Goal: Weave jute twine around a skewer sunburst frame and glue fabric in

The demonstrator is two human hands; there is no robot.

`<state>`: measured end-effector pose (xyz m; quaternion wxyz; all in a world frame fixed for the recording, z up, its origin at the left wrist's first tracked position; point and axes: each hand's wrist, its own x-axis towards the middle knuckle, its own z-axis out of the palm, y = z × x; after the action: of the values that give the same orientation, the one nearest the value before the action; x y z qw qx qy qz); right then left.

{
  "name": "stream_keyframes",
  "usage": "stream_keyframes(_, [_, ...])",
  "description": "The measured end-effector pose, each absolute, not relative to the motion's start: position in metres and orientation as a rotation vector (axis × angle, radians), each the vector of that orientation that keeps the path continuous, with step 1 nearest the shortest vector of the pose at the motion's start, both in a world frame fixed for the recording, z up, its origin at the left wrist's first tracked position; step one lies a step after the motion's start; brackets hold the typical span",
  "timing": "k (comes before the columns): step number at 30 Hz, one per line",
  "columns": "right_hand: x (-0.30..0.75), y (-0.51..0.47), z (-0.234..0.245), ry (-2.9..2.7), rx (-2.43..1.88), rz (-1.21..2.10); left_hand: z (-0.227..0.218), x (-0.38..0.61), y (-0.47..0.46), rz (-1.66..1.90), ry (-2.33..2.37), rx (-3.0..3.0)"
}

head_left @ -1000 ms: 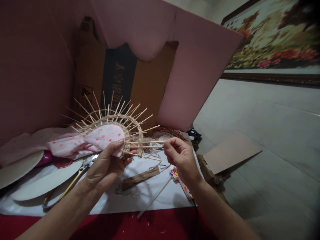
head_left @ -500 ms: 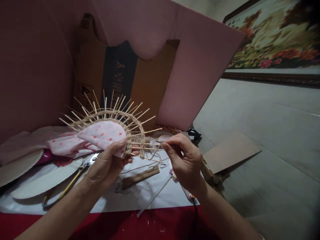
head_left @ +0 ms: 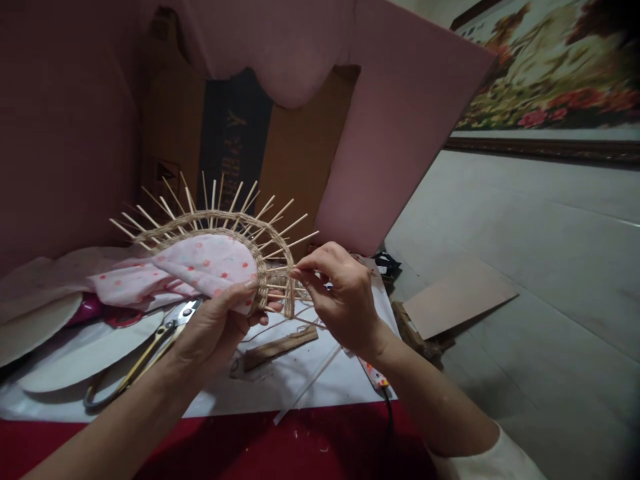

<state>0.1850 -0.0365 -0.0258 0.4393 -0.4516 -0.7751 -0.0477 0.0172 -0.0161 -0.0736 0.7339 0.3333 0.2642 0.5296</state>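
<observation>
My left hand [head_left: 225,320] grips the lower right edge of a half-round woven piece, its thumb over the fabric and fingers behind. Thin wooden sticks [head_left: 249,195] fan out from the piece, with two bands of brown twine [head_left: 273,233] woven round them. Pink dotted fabric [head_left: 213,260] covers the middle and trails off to the left. My right hand [head_left: 335,293] pinches thumb and forefinger at the outer band's right side, on what looks like the loose twine; the fingers mostly hide the strand.
Yellow-handled shears [head_left: 145,357] and a pale oval board [head_left: 75,367] lie at left on a white sheet [head_left: 220,397]. A brown strip [head_left: 280,348] and a pale strip [head_left: 313,383] lie in front. A cardboard box [head_left: 305,147] stands behind, within pink panels [head_left: 395,113].
My right hand has moved left and slightly up, from beyond the stick ends to the outer twine band. My left hand keeps its grip on the woven piece.
</observation>
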Motion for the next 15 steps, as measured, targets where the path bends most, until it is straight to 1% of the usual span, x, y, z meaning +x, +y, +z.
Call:
stream_keyframes(4, [0.1851, -0.0366, -0.0249, -1.925, -1.158, -0.182, -0.0717, 0.0159, -0.0185, 1.091, 0.556, 0.738])
stream_keyframes(8, [0.1851, -0.0397, -0.0247, -1.912, -1.143, -0.235, -0.0689, 0.016, -0.0218, 1.118, 0.47, 0.681])
stream_keyframes(15, [0.1834, -0.0391, -0.0221, -1.909, -1.135, -0.309, -0.0685, 0.0168, -0.0233, 1.031, 0.319, 0.596])
